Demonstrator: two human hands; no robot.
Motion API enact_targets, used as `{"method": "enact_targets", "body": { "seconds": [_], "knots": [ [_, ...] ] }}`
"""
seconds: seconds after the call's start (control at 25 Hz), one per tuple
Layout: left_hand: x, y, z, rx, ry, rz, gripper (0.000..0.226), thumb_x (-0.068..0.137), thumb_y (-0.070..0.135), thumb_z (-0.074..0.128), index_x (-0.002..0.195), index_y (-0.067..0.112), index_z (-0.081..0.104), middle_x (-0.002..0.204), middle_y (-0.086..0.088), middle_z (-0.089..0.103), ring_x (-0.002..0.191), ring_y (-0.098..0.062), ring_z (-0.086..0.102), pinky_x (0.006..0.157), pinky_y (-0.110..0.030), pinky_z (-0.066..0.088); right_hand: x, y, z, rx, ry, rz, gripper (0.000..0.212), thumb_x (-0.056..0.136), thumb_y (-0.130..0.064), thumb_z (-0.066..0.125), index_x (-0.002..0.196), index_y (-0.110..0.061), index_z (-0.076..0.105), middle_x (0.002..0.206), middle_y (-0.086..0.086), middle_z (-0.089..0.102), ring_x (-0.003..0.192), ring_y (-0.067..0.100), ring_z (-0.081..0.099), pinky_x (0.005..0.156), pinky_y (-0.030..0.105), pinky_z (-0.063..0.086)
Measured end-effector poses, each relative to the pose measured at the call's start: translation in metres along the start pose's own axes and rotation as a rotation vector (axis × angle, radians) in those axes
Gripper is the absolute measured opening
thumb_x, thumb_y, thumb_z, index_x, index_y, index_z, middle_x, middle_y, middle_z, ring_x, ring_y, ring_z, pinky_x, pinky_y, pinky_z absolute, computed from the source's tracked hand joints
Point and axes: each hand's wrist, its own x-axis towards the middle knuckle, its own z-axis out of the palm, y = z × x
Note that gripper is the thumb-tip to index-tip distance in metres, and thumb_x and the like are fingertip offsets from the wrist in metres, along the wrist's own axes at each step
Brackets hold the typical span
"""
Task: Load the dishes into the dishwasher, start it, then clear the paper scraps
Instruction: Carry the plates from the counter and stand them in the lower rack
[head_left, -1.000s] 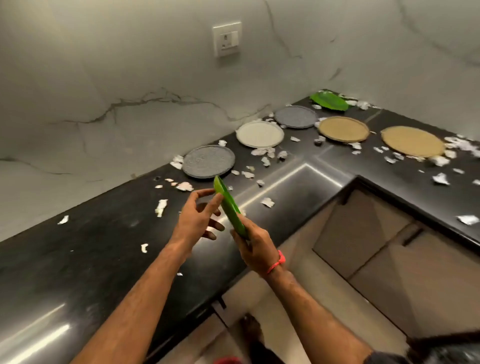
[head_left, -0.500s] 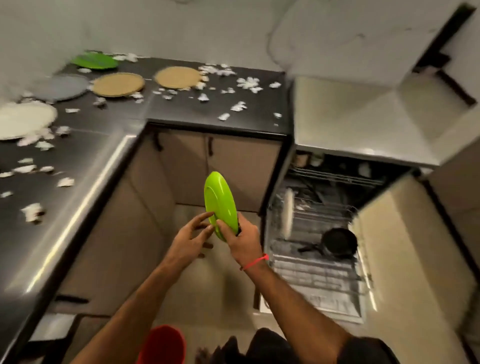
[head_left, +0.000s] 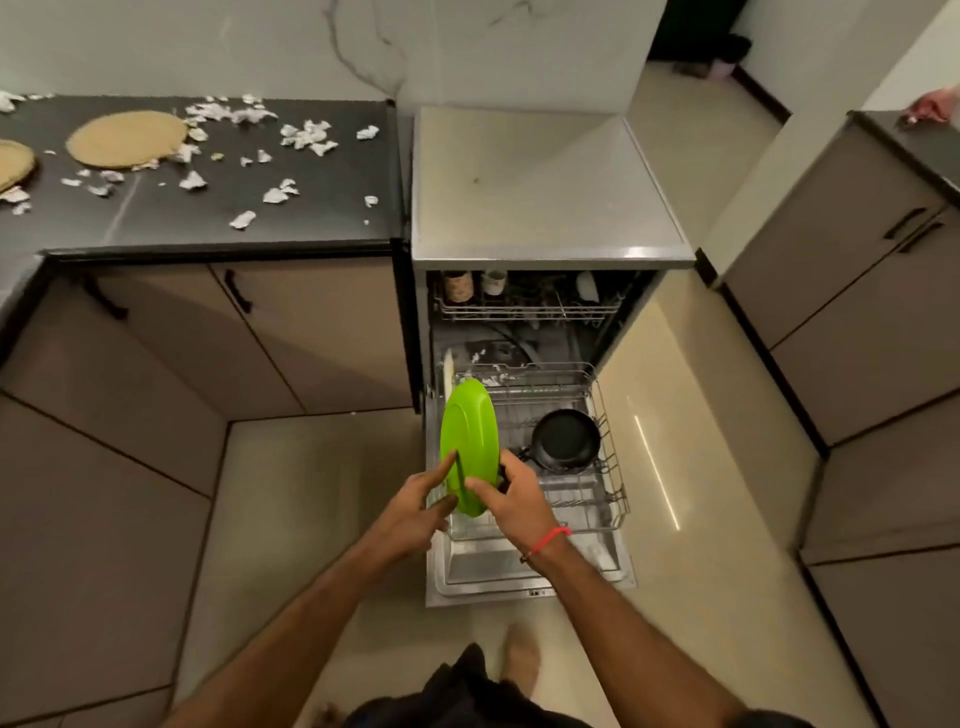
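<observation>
pan (head_left: 566, 439) in lower rack (head_left: 615, 470)

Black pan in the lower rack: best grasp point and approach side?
Probably the stub handle on the black pan, which juts toward the green plate. Come from above, since rack wires fence its sides. The pan looks tilted, mouth up, so its rim is a fallback.

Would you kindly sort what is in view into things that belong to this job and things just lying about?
Job: green plate, right hand, left hand, lower rack, tan plate, paper scraps.
Lying about: black pan, cabinet handles.
</observation>
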Motion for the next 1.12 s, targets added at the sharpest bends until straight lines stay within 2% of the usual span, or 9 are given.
{"method": "enact_targets", "body": {
  "seconds": [0.12,0.24,0.28,0.4,0.48,0.56,0.72,0.92,1.12],
  "knots": [
    [0.033,0.017,0.035,-0.005,-0.008,-0.006,0.066,0.104,0.007,0.052,0.154,0.039,0.024,0.125,-0.015,0.047,0.068,-0.013,0.056,0.052,-0.027,0.050,0.019,0.012,-0.047,0.004,-0.027,0.039,0.035,0.090,0.002,0.063,0.115,-0.023,0.059,0.102,0.000,0.070,0.089,0.006,0.068,0.077,0.023,0.056],
    [0.057,0.023,0.053,0.029,-0.015,-0.072,0.065,0.104,0.008,0.052,0.155,0.038,0.025,0.133,-0.011,0.045,0.084,-0.023,0.060,0.076,-0.047,0.060,0.037,0.025,-0.070,-0.019,-0.033,0.050,0.037,0.089,0.003,0.062,0.115,-0.023,0.059,0.104,0.008,0.069,0.090,0.013,0.067,0.078,0.026,0.057],
    [0.065,0.021,0.056,0.022,-0.026,-0.097,0.066,0.104,0.007,0.051,0.157,0.035,0.025,0.135,-0.011,0.046,0.083,-0.023,0.060,0.076,-0.050,0.059,0.044,0.030,-0.072,-0.030,-0.029,0.057,0.037,0.088,0.004,0.062,0.115,-0.022,0.059,0.103,0.009,0.069,0.089,0.014,0.066,0.078,0.026,0.057],
    [0.084,0.006,0.051,0.015,-0.070,-0.154,0.068,0.105,0.004,0.048,0.159,0.035,0.020,0.143,-0.011,0.049,0.076,-0.020,0.057,0.056,-0.029,0.052,0.063,0.043,-0.062,-0.038,-0.011,0.100,0.034,0.087,0.007,0.060,0.114,-0.014,0.060,0.100,0.015,0.068,0.084,0.015,0.064,0.073,0.029,0.057],
    [0.096,-0.007,0.041,0.047,-0.115,-0.214,0.067,0.106,0.007,0.047,0.159,0.036,0.019,0.144,-0.007,0.049,0.074,-0.016,0.057,0.053,-0.018,0.048,0.074,0.055,-0.049,-0.059,-0.013,0.153,0.030,0.087,0.007,0.059,0.114,-0.006,0.060,0.102,0.024,0.065,0.085,0.023,0.062,0.077,0.042,0.055],
    [0.106,-0.023,0.031,0.068,-0.165,-0.261,0.066,0.106,0.010,0.047,0.159,0.039,0.018,0.143,-0.004,0.050,0.070,-0.011,0.056,0.050,-0.013,0.045,0.082,0.070,-0.035,-0.065,-0.003,0.205,0.028,0.088,0.006,0.058,0.112,-0.008,0.060,0.101,0.025,0.065,0.086,0.029,0.063,0.078,0.044,0.055],
    [0.143,-0.052,0.016,0.091,-0.257,-0.291,0.066,0.106,0.014,0.049,0.158,0.042,0.018,0.140,0.000,0.048,0.071,-0.005,0.054,0.051,-0.009,0.043,0.117,0.103,-0.014,-0.031,0.080,0.289,0.040,0.088,0.006,0.059,0.101,-0.031,0.059,0.090,0.003,0.065,0.079,0.006,0.063,0.067,0.017,0.051],
    [0.222,-0.095,-0.001,0.061,-0.178,-0.295,0.059,0.105,0.017,0.050,0.155,0.040,0.031,0.132,0.001,0.059,0.059,0.003,0.056,0.054,-0.009,0.044,0.210,0.168,-0.004,0.001,0.294,0.355,0.031,0.087,0.008,0.059,0.103,-0.019,0.061,0.089,0.004,0.066,0.079,0.013,0.060,0.071,0.026,0.050],
    [0.299,-0.147,-0.001,-0.023,-0.076,-0.229,0.038,0.106,0.014,0.049,0.139,0.028,0.059,0.121,0.007,0.068,0.074,-0.009,0.067,0.054,-0.008,0.045,0.326,0.255,0.015,-0.039,0.333,0.362,0.027,0.091,0.003,0.058,0.115,-0.007,0.061,0.106,0.015,0.069,0.099,0.030,0.066,0.088,0.039,0.054]
  ]
}}
